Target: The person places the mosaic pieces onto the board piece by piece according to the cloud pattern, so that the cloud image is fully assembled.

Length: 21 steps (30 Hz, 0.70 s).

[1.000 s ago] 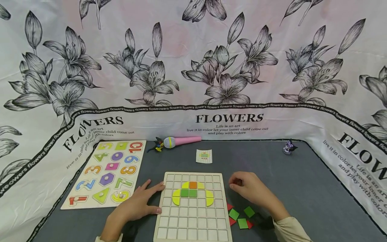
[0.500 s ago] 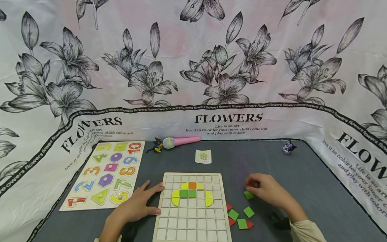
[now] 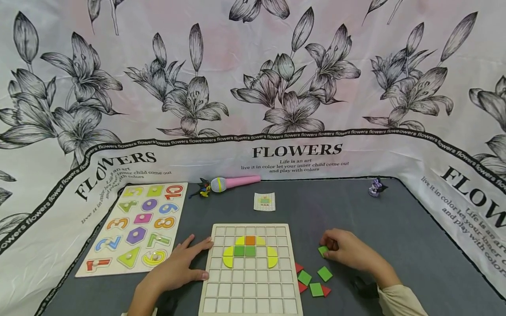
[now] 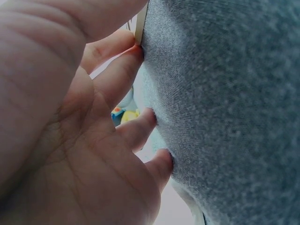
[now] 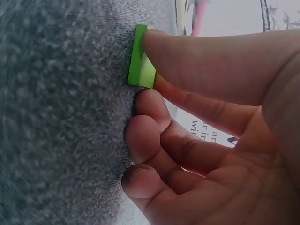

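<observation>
My left hand lies at the left edge of a pale wooden grid board, its spread fingers and thumb touching that edge. In the board's upper part sit yellow curved pieces, one orange square and two green squares. Right of the board, my right hand pinches a green square tile between thumb and index finger, low over the grey cloth. The other fingers curl beside the tile in the right wrist view. Loose green tiles and red triangles lie nearer me.
A number puzzle board lies at left. Behind the grid board are a small pattern card, a pink toy microphone and a small dark figurine. A purple figurine stands back right. Flower-printed cloth forms the backdrop.
My right hand has moved right, away from the board's edge, to a green tile and now pinches it. My left hand stays at the board. The head view has shifted slightly.
</observation>
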Motion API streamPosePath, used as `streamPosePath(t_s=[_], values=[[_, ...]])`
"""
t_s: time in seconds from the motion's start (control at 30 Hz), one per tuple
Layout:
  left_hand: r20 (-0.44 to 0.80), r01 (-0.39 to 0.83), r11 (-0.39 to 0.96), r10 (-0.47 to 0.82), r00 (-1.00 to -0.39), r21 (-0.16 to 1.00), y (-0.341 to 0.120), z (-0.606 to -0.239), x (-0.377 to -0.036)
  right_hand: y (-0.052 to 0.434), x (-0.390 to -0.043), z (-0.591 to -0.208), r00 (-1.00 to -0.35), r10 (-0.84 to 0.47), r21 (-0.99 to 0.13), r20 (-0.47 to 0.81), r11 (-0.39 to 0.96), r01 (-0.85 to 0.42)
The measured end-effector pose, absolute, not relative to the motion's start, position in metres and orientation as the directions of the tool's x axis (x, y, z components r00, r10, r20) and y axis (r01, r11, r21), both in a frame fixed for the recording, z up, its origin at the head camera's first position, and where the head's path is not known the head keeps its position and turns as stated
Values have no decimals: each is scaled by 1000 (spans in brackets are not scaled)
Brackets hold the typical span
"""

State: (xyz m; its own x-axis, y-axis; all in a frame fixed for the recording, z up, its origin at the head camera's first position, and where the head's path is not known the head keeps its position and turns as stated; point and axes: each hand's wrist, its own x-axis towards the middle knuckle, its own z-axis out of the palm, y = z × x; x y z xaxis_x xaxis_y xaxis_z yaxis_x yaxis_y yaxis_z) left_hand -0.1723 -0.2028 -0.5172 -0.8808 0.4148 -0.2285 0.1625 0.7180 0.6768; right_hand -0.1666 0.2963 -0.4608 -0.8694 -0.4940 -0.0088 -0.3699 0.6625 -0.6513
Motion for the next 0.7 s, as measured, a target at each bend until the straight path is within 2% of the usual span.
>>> streamPosePath(t_s=[0.43, 0.7], values=[[-199, 189, 709, 426, -882, 680, -203, -518, -174, 294, -165, -456, -890, -457, -644, 15, 676, -358], [-207, 185, 716, 422, -883, 673, -204, -522, -174, 278, -165, -447, -888, -454, -638, 75, 663, -393]])
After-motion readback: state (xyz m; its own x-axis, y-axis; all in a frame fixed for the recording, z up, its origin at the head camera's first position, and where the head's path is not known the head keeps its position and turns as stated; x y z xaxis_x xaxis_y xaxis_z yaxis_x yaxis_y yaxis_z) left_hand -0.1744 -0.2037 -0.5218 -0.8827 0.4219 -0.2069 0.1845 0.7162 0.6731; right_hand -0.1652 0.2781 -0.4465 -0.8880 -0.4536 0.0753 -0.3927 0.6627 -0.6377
